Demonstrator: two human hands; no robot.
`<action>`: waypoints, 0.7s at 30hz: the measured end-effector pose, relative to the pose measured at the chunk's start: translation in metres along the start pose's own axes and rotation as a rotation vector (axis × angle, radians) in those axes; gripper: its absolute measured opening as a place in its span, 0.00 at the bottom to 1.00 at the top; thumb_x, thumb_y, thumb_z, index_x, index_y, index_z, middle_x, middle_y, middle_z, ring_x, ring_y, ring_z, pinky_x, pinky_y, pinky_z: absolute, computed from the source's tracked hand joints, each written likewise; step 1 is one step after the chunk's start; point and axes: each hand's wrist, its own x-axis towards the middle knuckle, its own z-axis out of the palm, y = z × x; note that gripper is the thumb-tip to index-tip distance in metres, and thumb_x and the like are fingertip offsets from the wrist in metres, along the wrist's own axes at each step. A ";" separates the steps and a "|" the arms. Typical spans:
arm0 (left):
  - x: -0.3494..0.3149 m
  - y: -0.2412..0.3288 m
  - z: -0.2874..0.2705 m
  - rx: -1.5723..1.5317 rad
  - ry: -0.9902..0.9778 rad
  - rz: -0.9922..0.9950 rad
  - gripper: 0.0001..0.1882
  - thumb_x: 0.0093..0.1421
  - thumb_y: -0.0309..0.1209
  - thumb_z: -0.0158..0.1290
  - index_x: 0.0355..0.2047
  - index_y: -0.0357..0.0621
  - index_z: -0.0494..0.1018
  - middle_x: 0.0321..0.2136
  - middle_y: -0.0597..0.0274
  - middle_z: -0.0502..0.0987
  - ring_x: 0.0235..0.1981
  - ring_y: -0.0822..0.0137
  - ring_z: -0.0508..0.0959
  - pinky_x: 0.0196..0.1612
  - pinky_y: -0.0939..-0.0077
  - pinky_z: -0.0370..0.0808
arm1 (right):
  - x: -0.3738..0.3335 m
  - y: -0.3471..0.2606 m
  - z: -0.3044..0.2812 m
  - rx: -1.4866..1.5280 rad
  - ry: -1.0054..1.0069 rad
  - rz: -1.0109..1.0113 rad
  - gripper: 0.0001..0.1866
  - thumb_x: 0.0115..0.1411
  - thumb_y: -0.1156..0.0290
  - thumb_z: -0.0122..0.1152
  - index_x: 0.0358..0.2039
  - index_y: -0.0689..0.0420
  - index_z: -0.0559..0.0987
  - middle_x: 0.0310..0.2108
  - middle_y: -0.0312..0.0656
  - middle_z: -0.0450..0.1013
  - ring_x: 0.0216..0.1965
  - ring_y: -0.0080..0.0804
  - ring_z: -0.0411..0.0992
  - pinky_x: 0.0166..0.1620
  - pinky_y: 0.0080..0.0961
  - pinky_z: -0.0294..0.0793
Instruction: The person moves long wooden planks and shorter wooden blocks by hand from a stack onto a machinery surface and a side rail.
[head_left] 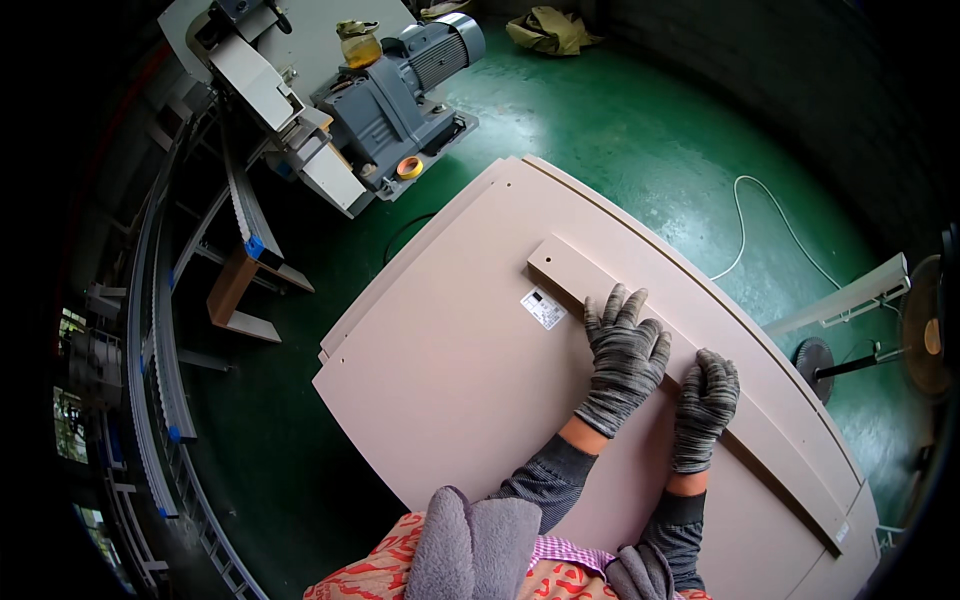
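A long, narrow pale pink board (pixel 575 270) lies on a stack of wide panels (pixel 450 310) of the same colour. One small dark hole shows near the board's far-left end. My left hand (pixel 625 360), in a striped grey knit glove, rests across the board with fingers spread. Close on its right, my right hand (pixel 705 405), gloved alike, is on the board with its fingers curled and bunched together. Whatever its fingertips may pinch is hidden. A white printed label (pixel 543 308) sticks to the top panel beside the board, left of my left hand.
At the far left stands a machine with a grey motor (pixel 435 55); a roll of yellow tape (pixel 409 168) sits on its base. A metal roller conveyor (pixel 160 330) runs down the left side. A white cable (pixel 745 215) crosses the green floor, and a standing fan (pixel 925 320) is at right.
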 end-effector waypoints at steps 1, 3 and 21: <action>0.000 0.000 0.000 -0.010 0.012 0.003 0.09 0.53 0.36 0.59 0.27 0.44 0.77 0.53 0.45 0.72 0.61 0.42 0.64 0.66 0.32 0.42 | 0.000 0.000 0.000 0.000 0.003 -0.002 0.12 0.52 0.80 0.58 0.39 0.59 0.81 0.39 0.47 0.78 0.44 0.46 0.75 0.60 0.44 0.66; 0.000 -0.001 0.001 -0.031 0.036 0.009 0.09 0.53 0.36 0.59 0.27 0.44 0.77 0.53 0.45 0.72 0.61 0.42 0.64 0.66 0.32 0.42 | 0.000 0.000 0.000 0.000 0.010 -0.006 0.12 0.52 0.80 0.58 0.39 0.59 0.81 0.39 0.47 0.78 0.44 0.46 0.75 0.60 0.44 0.66; 0.001 0.002 0.000 -0.030 0.044 0.029 0.08 0.52 0.35 0.59 0.27 0.43 0.78 0.52 0.46 0.73 0.60 0.42 0.65 0.65 0.32 0.44 | -0.001 0.001 0.001 0.001 0.028 -0.013 0.12 0.51 0.80 0.59 0.38 0.59 0.81 0.38 0.47 0.78 0.44 0.47 0.75 0.59 0.44 0.67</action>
